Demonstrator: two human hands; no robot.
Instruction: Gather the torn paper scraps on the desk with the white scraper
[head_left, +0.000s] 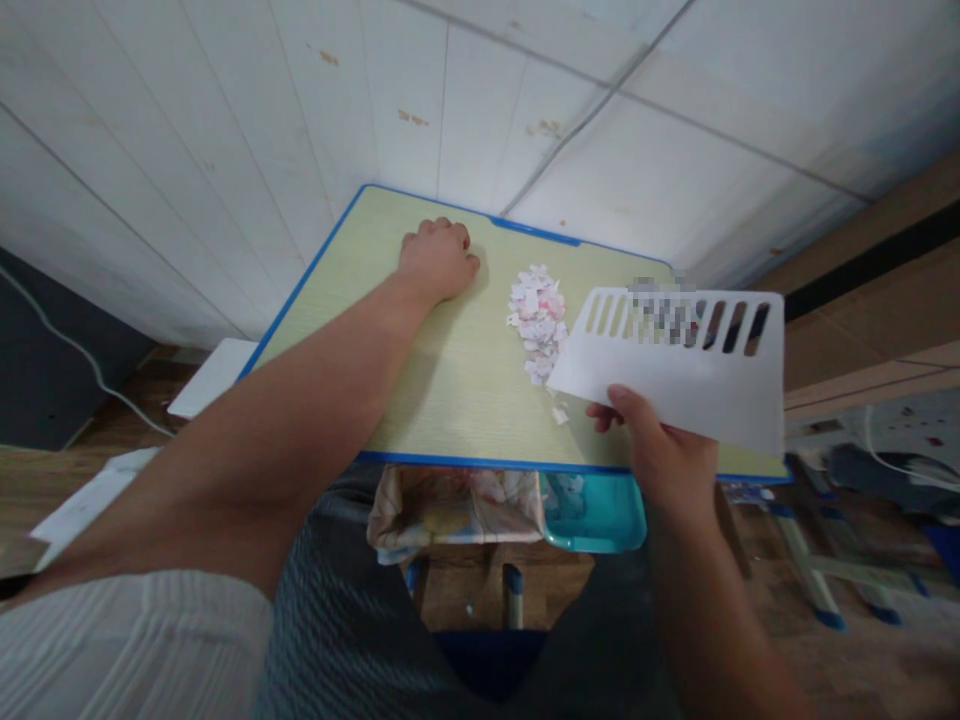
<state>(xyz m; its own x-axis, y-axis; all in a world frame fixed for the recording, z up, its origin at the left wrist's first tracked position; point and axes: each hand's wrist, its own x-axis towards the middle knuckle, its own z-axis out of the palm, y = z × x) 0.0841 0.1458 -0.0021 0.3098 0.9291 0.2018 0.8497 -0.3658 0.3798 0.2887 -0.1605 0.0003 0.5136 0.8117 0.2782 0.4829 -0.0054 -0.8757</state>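
Note:
My left hand [439, 262] rests on the far left part of the pale green desktop [442, 390], its fingers curled in and nothing showing in them. My right hand [664, 445] grips the lower edge of a white slotted plastic panel [660, 385], with the thumb lying on its face. The panel is tilted above the right side of the desk, its row of slots along the top. Beside its left corner lies a pile of torn paper scraps [538, 320], white with some pink. One loose scrap [560, 414] sits nearer the front edge.
Below the desk's front edge are a teal tray [596, 545] and a compartment with a patterned lining [457, 528]. A white panelled wall [390, 110] with a grey cable [577, 128] stands behind. Wooden furniture [862, 300] is at right.

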